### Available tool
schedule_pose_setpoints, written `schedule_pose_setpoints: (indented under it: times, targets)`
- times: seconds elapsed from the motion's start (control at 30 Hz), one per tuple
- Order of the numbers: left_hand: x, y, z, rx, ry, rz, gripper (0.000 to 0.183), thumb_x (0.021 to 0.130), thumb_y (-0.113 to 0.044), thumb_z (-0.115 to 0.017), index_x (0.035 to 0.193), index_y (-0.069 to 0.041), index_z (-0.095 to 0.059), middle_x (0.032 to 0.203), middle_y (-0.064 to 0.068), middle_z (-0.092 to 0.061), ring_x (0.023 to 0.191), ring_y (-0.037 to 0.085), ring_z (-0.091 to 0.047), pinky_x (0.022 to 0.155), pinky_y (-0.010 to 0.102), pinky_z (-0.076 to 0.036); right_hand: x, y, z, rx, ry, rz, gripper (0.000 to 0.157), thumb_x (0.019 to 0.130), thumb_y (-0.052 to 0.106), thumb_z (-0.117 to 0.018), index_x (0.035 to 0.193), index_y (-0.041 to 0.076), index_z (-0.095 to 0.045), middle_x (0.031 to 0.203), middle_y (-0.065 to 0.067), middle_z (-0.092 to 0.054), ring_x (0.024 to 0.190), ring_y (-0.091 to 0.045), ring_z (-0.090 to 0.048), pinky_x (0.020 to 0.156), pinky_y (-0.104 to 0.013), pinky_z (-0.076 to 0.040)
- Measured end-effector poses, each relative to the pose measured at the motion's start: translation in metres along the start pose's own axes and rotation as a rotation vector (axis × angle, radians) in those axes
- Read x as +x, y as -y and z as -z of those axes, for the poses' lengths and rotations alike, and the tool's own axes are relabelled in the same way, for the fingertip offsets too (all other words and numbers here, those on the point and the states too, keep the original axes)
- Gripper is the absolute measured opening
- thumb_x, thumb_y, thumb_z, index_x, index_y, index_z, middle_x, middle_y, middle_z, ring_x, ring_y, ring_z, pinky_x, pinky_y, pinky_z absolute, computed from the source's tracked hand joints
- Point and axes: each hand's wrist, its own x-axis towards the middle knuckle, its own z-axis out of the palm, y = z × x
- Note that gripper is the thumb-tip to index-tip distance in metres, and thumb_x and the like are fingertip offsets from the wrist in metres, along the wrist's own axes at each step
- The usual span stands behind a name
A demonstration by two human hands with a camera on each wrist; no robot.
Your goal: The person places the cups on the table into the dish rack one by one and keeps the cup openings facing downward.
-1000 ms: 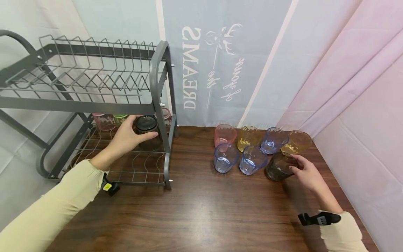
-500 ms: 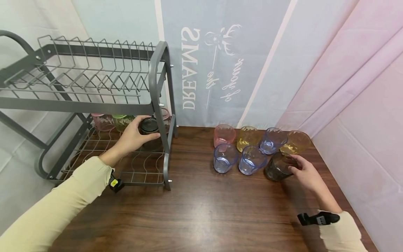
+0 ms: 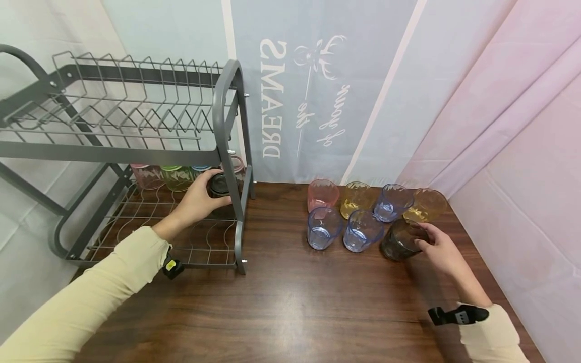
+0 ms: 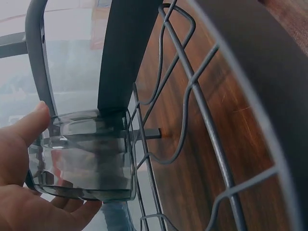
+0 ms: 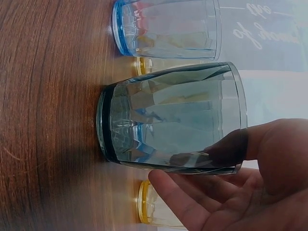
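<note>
On the rack's lower shelf, my left hand (image 3: 197, 199) grips an upside-down dark grey glass (image 3: 220, 184), its thumb on the near side. In the left wrist view the rim of that grey glass (image 4: 86, 159) is right at the shelf wires. Over on the table's right side, my right hand (image 3: 440, 249) holds another dark grey glass (image 3: 398, 241) near its rim. The right wrist view shows this second grey glass (image 5: 178, 115) upright with its base at the wood, fingers and thumb around the rim end.
Behind the left hand stand pink (image 3: 147, 176), green (image 3: 177, 177) and blue (image 3: 199, 169) glasses. The grey metal rack (image 3: 222, 111) has a post close by that hand. Left of the right-hand glass are blue glasses (image 3: 363, 232), with pink (image 3: 323, 195) and yellow (image 3: 356, 199) ones behind.
My left hand has shifted right along the lower shelf with the grey glass, closer to the rack's post, uncovering the blue glass behind. The right hand has stayed in place.
</note>
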Motion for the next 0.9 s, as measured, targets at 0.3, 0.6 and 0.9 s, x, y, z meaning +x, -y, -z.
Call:
schedule_pose_setpoints:
  times: [0.3, 0.6, 0.9]
  targets:
    - [-0.001, -0.003, -0.003, 0.011, -0.002, -0.009, 0.077, 0.091, -0.012, -0.078, 0.152, 0.004, -0.034, 0.146, 0.027, -0.043, 0.130, 0.044, -0.046, 0.107, 0.059, -0.039, 0.000, 0.000, -0.002, 0.010, -0.008, 0.004, 0.040, 0.101, -0.002, -0.052, 0.139, -0.014, -0.047, 0.129, -0.037, -0.058, 0.099, 0.009, -0.051, 0.070, -0.017, -0.050]
    - [-0.003, 0.002, -0.003, 0.009, 0.026, -0.009, 0.078, 0.091, -0.015, -0.079, 0.152, 0.002, -0.034, 0.148, 0.027, -0.039, 0.128, 0.044, -0.048, 0.105, 0.059, -0.041, -0.001, -0.001, -0.002, 0.004, -0.007, -0.010, 0.040, 0.102, -0.001, -0.051, 0.140, -0.014, -0.046, 0.130, -0.036, -0.058, 0.103, -0.002, -0.056, 0.070, -0.018, -0.050]
    - [-0.004, 0.008, -0.002, 0.001, 0.028, -0.023, 0.080, 0.090, -0.016, -0.079, 0.154, -0.002, -0.033, 0.149, 0.025, -0.039, 0.126, 0.043, -0.050, 0.101, 0.059, -0.044, -0.001, 0.000, -0.002, 0.015, 0.000, -0.016, 0.040, 0.103, 0.000, -0.049, 0.140, -0.013, -0.046, 0.131, -0.036, -0.057, 0.100, 0.004, -0.052, 0.070, -0.020, -0.051]
